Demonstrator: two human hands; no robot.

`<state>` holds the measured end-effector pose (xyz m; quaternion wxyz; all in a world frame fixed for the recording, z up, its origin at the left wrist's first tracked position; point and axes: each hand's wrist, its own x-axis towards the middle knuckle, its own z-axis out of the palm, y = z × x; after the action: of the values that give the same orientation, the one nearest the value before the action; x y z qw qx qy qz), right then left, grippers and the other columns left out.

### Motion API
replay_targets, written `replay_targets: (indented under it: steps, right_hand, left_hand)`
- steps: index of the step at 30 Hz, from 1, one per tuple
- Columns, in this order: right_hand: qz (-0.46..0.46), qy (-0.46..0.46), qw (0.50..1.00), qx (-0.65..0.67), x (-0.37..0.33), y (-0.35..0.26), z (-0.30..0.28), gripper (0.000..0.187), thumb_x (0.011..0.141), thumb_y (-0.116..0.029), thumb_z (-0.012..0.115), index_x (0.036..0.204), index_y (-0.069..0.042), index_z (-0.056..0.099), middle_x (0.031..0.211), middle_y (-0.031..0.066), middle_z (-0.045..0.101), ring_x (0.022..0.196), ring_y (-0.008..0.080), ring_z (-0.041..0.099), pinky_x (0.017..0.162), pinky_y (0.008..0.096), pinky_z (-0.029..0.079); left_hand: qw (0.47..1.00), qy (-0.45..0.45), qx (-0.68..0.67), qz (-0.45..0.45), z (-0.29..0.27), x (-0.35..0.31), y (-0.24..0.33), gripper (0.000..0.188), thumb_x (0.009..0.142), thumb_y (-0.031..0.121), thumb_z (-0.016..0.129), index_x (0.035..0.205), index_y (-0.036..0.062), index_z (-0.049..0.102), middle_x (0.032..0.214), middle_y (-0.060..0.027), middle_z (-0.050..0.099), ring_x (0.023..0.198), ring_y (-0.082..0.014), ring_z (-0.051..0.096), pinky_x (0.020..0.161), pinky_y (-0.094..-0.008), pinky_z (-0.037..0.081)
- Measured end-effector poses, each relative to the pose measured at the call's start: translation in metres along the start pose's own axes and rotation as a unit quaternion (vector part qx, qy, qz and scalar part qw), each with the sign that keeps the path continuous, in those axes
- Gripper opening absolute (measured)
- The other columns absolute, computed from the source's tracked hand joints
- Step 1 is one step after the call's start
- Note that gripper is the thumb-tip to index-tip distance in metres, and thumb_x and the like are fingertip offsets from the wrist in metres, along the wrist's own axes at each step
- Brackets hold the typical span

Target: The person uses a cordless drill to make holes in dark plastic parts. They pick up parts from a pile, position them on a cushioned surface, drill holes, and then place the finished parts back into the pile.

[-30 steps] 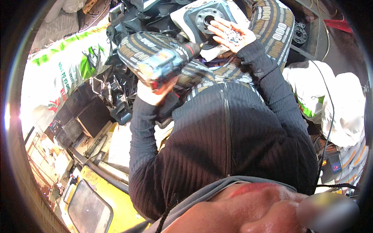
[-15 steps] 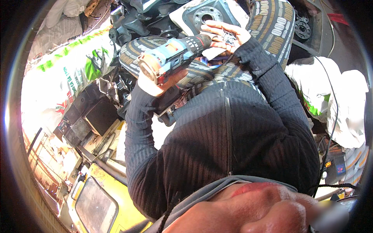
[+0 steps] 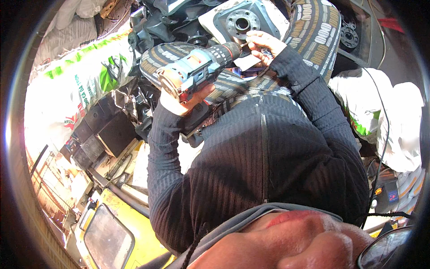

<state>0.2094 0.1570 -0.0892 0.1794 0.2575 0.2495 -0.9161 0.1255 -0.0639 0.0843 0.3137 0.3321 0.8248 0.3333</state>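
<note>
Nearest of all, a dark eyeglass lens [image 3: 387, 251] cuts into the lower right edge, and a black zipped top [image 3: 228, 166] fills the middle and hides whatever lies beneath it. Beyond it, the left hand [image 3: 181, 105] is wrapped around the handle of a blue and black power drill [image 3: 197, 67], which points up and to the right and blocks the view of part of one leg. The right hand [image 3: 268, 45] meets the drill's front end, thumb and fingers drawn in close at the tip; whether they pinch the tip or some small piece there cannot be told. Both hands work above patterned trousers [image 3: 320, 33]. Just past the right hand, a dark plate with a round hub [image 3: 244, 22] lies on a white sheet [image 3: 207, 20] between the knees. To its left is a heap of dark moulded parts [image 3: 168, 22], beside a big white and green sack [image 3: 89, 76]. On the right sit white bags [image 3: 365, 103], with a black cable [image 3: 386, 112] running across them, and a dark tray [image 3: 365, 54] bearing a round part [image 3: 348, 35]. Farther off are a yellow panel with a framed pane [image 3: 107, 233] at lower left and a small lit display [image 3: 393, 196] at right.
</note>
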Motion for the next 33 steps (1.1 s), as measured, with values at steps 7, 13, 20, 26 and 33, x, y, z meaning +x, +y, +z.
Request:
replay_targets:
  steps: [7,13,20,26,33]
  right_hand:
    - [-0.016,0.049,0.999,-0.006,0.002,0.007,0.006,0.027,0.087,-0.023,0.059,0.11,-0.01,0.054,0.094,-0.0002,0.06,0.081,0.0056,0.057,0.069,0.0184,0.05]
    - [0.037,0.031,0.999,0.017,0.009,0.011,0.0,0.019,0.088,-0.023,0.057,0.101,-0.009,0.06,0.087,-0.0014,0.059,0.074,0.0054,0.056,0.066,0.0177,0.049]
    - [0.044,-0.028,0.995,0.09,0.018,0.007,0.0,0.025,0.086,-0.026,0.059,0.099,-0.005,0.061,0.082,0.0004,0.06,0.066,0.0054,0.056,0.059,0.0176,0.049]
    - [-0.035,0.272,0.956,0.108,0.028,0.002,-0.021,0.023,0.083,-0.026,0.061,0.1,-0.01,0.062,0.059,-0.004,0.038,0.041,0.0057,0.03,0.034,0.0221,0.023]
    - [-0.133,0.29,0.947,-0.029,0.047,0.024,-0.034,0.032,0.082,-0.023,0.064,0.108,-0.003,0.061,0.066,-0.0042,0.046,0.044,0.0029,0.033,0.037,0.0192,0.025]
  left_hand:
    - [0.998,0.008,0.049,0.039,0.003,0.001,-0.001,0.029,0.07,0.01,0.073,0.095,0.0018,0.061,0.076,-0.0054,0.063,0.059,-0.0146,0.059,0.053,-0.0277,0.048]
    - [0.943,-0.03,0.275,0.185,0.005,-0.001,-0.012,0.051,0.073,0.026,0.07,0.118,0.0097,0.052,0.113,-0.0084,0.058,0.103,-0.0241,0.056,0.089,-0.0336,0.045]
    - [0.985,-0.018,0.164,0.053,0.008,0.004,-0.014,0.057,0.071,0.025,0.07,0.121,0.008,0.048,0.113,-0.0073,0.058,0.101,-0.0206,0.058,0.089,-0.0322,0.045]
    - [0.982,0.05,0.172,0.064,-0.019,0.032,-0.022,0.047,0.067,0.023,0.076,0.107,0.0065,0.059,0.102,-0.0113,0.062,0.093,-0.0271,0.06,0.082,-0.0364,0.047]
    - [0.982,0.029,0.176,0.056,-0.027,0.064,-0.032,0.044,0.069,0.02,0.076,0.107,0.0048,0.059,0.102,-0.0112,0.062,0.093,-0.0261,0.06,0.083,-0.0333,0.046]
